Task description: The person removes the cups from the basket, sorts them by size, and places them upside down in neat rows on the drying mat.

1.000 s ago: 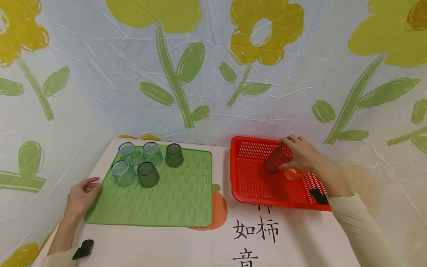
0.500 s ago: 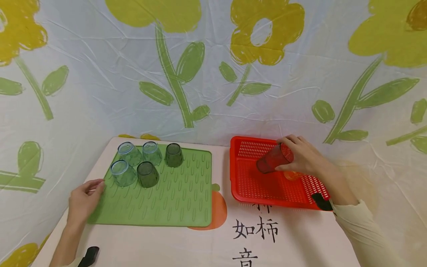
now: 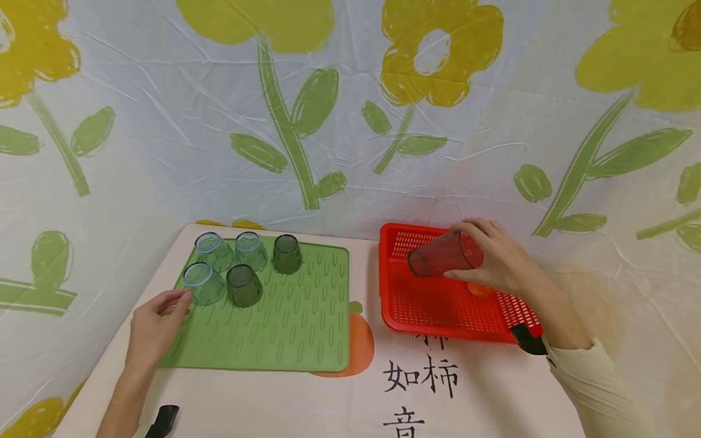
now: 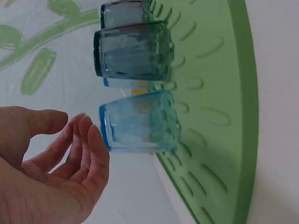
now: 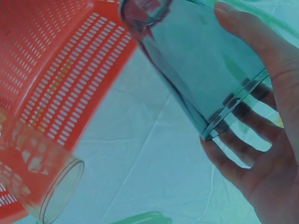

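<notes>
My right hand (image 3: 501, 261) grips a clear grey-tinted drinking glass (image 3: 435, 255) near its rim and holds it tilted, almost lying, over the red basket (image 3: 386, 292). The right wrist view shows thumb and fingers on opposite sides of that glass (image 5: 196, 60). Inside the basket lies an amber glass (image 5: 42, 182), mostly hidden by the hand in the head view. My left hand (image 3: 156, 328), fingers loosely bent and holding nothing, is beside the front blue glass (image 3: 204, 285); whether the fingertips touch it I cannot tell. A grey glass (image 3: 243, 286) stands upside down to its right.
Several blue and grey glasses stand upside down at the back left of a green ridged drying mat (image 3: 290, 334). Right of the mat, the basket sits on a pale tablecloth (image 3: 263, 401) with printed characters. A flowered cloth (image 3: 350, 121) hangs behind.
The right hand has raised the grey glass a little and tipped it closer to level, its base swinging left. My left hand has moved right and slightly up, toward the front blue glass.
</notes>
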Tool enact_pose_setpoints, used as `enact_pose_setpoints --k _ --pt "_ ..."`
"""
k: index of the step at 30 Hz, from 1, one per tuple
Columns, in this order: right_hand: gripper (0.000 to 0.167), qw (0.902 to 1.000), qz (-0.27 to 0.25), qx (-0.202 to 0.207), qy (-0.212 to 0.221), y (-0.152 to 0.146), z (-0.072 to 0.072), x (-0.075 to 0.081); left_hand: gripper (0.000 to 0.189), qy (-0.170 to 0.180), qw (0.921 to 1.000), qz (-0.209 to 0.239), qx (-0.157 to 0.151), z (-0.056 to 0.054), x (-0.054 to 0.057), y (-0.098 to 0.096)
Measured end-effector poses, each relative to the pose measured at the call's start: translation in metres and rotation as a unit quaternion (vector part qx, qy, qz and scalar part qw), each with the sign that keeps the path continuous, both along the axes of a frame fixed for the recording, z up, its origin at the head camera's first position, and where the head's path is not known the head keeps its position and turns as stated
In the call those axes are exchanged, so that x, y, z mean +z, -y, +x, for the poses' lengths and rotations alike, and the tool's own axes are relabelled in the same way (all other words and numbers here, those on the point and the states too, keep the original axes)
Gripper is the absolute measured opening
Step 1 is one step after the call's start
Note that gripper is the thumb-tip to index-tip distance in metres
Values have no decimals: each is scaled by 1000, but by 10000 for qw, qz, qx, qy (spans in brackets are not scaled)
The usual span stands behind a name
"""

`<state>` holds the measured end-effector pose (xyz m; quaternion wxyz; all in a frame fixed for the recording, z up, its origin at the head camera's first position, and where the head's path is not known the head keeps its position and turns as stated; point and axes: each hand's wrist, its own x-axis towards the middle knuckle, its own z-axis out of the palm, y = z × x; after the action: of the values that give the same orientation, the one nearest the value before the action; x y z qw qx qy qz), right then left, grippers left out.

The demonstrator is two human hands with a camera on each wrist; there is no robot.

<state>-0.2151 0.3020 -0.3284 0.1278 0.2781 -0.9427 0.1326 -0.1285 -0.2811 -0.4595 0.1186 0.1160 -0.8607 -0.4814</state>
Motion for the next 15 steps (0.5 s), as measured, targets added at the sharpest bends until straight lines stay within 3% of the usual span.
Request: enact_pose_setpoints --k 8,15 --pt "83 9978 -354 205 -526 9 7 2 36 -248 9989 172 -355 -1 12 -20" --pt "82 9949 -792 210 -581 23 12 -1 39 -216 9960 431 -758 -4 18 -39"
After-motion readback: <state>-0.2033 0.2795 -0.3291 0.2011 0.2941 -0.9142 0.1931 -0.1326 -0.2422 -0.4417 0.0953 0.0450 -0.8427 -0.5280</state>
